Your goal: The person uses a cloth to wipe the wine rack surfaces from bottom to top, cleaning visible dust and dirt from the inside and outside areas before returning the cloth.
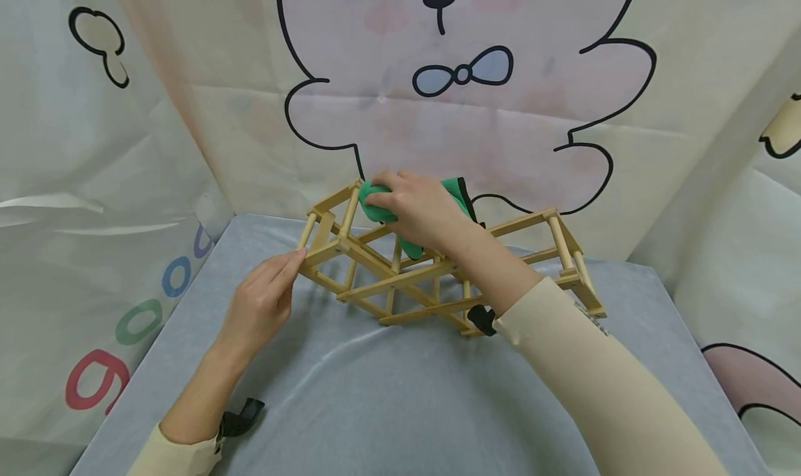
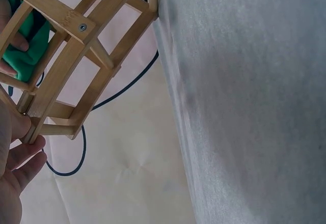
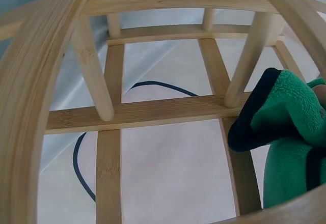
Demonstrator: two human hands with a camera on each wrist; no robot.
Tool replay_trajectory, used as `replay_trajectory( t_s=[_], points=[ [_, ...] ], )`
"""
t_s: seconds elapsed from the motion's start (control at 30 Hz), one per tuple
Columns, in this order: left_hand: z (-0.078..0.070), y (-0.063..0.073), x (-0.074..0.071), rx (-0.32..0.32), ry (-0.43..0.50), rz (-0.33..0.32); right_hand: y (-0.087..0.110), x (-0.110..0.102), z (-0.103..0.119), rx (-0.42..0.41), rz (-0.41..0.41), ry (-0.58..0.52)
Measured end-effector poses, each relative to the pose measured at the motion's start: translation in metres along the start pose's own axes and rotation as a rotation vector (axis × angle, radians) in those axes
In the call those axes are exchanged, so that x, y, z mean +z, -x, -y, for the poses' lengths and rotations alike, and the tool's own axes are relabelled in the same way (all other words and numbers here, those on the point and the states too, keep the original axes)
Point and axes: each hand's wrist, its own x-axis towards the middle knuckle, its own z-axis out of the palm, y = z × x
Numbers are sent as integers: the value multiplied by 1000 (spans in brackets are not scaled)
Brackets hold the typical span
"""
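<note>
A slatted bamboo rack [image 1: 400, 281], joined by round dowels and screws, stands tilted on the cloth-covered table. At its left end my left hand [image 1: 265, 288] pinches a corner between thumb and fingers; in the left wrist view the fingers [image 2: 28, 165] lie at the end of a rail. My right hand [image 1: 416, 208] grips a green cloth [image 1: 375, 201] with a dark edge, over the rack's upper left part. In the right wrist view the cloth [image 3: 293, 112] hangs beside the slats, and most of the right hand is out of frame.
A pale blue-grey cloth covers the table [image 1: 400, 406]. Behind it hangs a printed fabric backdrop [image 1: 538, 115] with a cartoon animal, and more printed fabric [image 1: 75, 219] hangs at the left. Dark straps [image 1: 244, 417] are on both wrists.
</note>
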Motion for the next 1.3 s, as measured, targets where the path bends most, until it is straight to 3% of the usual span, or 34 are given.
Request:
replay_trajectory(
  t_s=[0.8,0.93,1.2,1.3],
  points=[
    [-2,-5,2,-6,22,-9,7,-7,2,134,241,44],
    [-2,-6,3,2,19,-5,7,-6,2,122,235,54],
    [-3,-3,1,-5,28,-32,-3,-1,6,91,148,3],
    [-3,-1,0,-11,15,-10,-5,0,7,91,120,-20]
  ],
)
